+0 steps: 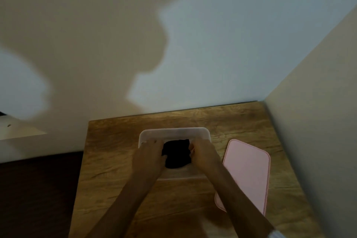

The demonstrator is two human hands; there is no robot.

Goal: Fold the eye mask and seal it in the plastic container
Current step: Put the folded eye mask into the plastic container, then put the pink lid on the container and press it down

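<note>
I have the folded eye mask [176, 153] down inside the plastic container [173, 133], my left hand [149, 157] and right hand [202, 155] pressed against either side of it, each grip clamped on the black bundle so the fold cannot spring open as it settles. The pink lid [248, 174] lies flat on the worktop [116, 141] just right of the container, within easy reach for sealing.

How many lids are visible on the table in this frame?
1. A pink lid lies flat on the wooden table, right of the clear container, apart from it. The right forearm covers its near-left edge; no other lid shows.
</note>
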